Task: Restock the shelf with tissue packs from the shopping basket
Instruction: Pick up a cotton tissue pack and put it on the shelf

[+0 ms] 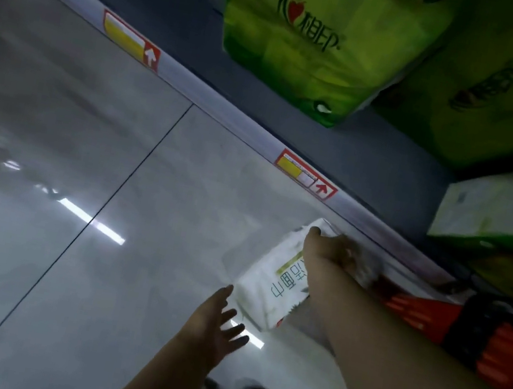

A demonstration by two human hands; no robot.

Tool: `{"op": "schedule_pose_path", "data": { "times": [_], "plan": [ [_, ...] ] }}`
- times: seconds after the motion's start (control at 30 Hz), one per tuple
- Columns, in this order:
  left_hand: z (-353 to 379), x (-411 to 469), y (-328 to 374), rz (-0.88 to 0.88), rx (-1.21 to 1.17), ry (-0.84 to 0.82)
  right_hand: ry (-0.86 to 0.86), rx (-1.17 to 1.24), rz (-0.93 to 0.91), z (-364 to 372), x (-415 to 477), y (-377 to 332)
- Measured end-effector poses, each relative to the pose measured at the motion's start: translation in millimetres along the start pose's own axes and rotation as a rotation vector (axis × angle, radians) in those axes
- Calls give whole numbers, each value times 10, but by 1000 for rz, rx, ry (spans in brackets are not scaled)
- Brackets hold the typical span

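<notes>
Mid-transfer: right hand (pixel 330 252) grips white tissue pack (pixel 270 286), lower right of centre, beside red basket (pixel 496 343). Left hand (pixel 212 320) spread just beside it, empty. Next, likely: lift onto shelf (pixel 376 147), upper right.

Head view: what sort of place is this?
Probably a shop aisle: price tags on the shelf edge, green tissue packs stocked on it, a red shopping basket, and a white tissue pack in the right hand.
</notes>
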State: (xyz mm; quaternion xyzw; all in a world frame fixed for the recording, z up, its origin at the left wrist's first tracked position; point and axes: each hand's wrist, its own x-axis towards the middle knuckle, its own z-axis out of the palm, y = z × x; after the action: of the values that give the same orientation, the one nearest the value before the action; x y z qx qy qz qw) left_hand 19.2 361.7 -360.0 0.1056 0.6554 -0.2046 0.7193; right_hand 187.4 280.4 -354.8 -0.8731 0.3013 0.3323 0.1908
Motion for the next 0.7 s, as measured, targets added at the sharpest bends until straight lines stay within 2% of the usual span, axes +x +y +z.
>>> {"op": "schedule_pose_path", "data": {
  "times": [0.1,0.27,0.37,0.57,0.7],
  "plan": [
    [-19,94,-79,38,21,-111,87,-68,-33,53,141,48],
    [-17,147,-168,38,-45,-140,78,-158,-83,53,178,-9],
    [-14,156,-214,25,-117,-142,100,-221,-178,111,135,1],
    [-79,-51,-248,-20,-274,-58,101,-357,-280,46,-40,-190],
    [-165,-282,-176,9,-251,19,111,-326,-277,-35,-286,-373]
  ]
}}
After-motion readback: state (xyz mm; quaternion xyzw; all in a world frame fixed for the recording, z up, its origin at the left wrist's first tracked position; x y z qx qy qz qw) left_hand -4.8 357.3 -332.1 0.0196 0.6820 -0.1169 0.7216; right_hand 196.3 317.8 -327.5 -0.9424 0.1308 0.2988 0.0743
